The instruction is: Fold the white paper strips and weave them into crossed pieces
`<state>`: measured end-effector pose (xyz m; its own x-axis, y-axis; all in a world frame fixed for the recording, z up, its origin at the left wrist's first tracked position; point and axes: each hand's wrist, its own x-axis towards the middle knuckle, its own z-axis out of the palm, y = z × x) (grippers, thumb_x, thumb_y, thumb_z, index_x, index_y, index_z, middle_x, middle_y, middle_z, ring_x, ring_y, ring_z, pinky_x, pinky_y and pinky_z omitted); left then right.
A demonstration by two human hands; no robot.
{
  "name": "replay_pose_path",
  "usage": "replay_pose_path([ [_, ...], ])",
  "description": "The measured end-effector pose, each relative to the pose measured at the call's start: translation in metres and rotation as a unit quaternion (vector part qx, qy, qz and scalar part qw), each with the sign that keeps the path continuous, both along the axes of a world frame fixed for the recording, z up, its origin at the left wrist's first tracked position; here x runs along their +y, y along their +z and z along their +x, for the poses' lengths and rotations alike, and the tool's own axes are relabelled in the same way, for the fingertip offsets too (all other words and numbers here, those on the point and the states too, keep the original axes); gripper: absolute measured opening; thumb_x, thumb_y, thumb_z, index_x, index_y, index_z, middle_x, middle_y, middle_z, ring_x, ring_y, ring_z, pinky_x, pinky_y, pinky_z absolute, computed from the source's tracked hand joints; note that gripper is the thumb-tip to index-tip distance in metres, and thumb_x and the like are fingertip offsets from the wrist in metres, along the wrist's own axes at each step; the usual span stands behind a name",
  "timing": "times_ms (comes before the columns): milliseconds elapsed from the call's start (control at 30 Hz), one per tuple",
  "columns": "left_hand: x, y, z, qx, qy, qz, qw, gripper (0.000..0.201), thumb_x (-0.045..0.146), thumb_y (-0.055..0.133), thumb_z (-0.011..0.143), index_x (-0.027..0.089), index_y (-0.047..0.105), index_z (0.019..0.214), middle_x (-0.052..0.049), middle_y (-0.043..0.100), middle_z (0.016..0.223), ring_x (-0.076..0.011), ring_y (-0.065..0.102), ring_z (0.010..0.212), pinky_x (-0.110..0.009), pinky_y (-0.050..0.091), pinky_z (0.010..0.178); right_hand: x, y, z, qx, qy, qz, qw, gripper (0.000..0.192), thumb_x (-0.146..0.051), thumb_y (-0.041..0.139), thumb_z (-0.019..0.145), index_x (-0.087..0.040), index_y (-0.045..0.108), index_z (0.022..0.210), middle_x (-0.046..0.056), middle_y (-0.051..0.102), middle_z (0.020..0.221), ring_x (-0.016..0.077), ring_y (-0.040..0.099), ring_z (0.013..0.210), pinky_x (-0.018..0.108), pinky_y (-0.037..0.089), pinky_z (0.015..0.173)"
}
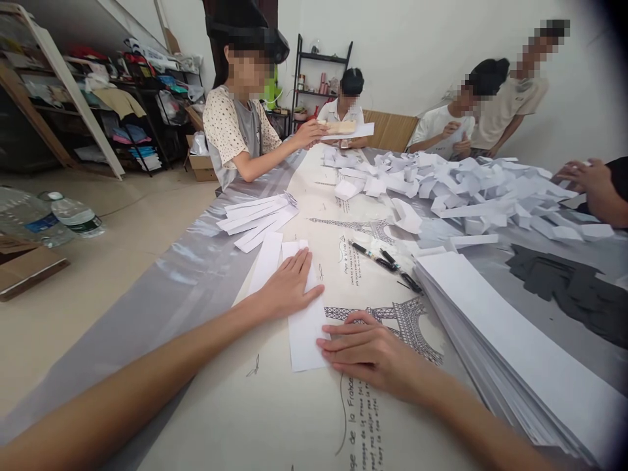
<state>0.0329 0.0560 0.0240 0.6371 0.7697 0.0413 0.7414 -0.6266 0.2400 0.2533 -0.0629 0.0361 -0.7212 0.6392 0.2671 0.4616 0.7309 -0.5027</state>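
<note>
A white paper strip (305, 337) lies lengthwise on the desk (142, 320), directly in front of the person. The 2 hands are apart from each other and neither is clamped on anything: the left hand (289, 281) is pressed flat over the strip's far part, fingers together and thumb spread, probably to stop it sliding, while the right hand (367, 350) rests its extended fingertips at the right edge, which likely steadies the near part. The far end seems turned over near the left fingertips, though the hand partly hides it. Just beside it lies another strip (267, 255), with a fanned group of strips (260, 219) farther off. A long paper stack (520, 333) sits to the right, perhaps for easy reach, and pens (387, 261) lie between. The surface has a shiny grey cover under a cream runner (230, 412) printed with towers and lettering. Beyond, a heap of folded paper (456, 186) spreads across the desk, with 4 people around it and another person's hands at the right edge. Crowded shelves (132, 98) and water bottles (78, 216) stand at left.
</note>
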Motion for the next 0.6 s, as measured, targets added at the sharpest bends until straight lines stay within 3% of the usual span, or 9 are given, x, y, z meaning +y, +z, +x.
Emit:
replay_pose_path([
  [233,0.007,0.001,-0.004,-0.013,-0.019,0.003,1.0,0.08,0.063,0.033,0.103,0.007,0.023,0.159,-0.02,0.019,0.169,-0.031,0.016,0.158,-0.046,0.019,0.126,0.0,0.001,0.001,-0.001,0.003,-0.011,1.0,0.027,-0.028,0.062,0.103,-0.032,0.071,0.128,-0.001,0.077,0.121,0.0212,0.065,0.128,0.043,0.046,0.105],
  [467,0.009,0.0,-0.006,-0.007,-0.025,-0.028,0.999,0.086,0.071,0.026,0.102,0.011,0.017,0.163,-0.014,0.008,0.171,-0.029,0.007,0.16,-0.046,0.013,0.128,0.0,0.002,0.0,0.002,0.004,-0.018,1.0,0.025,-0.028,0.061,0.104,-0.028,0.072,0.125,0.001,0.077,0.121,0.0214,0.065,0.129,0.042,0.044,0.106],
  [600,0.013,-0.007,-0.005,-0.006,-0.02,0.0,1.0,0.071,0.057,0.017,0.108,0.011,0.022,0.162,-0.014,0.012,0.171,-0.0264,0.011,0.159,-0.044,0.014,0.127,0.0,0.003,0.0,0.006,0.003,-0.017,1.0,0.026,-0.027,0.062,0.103,-0.03,0.071,0.128,0.001,0.077,0.122,0.0219,0.065,0.128,0.042,0.044,0.107],
])
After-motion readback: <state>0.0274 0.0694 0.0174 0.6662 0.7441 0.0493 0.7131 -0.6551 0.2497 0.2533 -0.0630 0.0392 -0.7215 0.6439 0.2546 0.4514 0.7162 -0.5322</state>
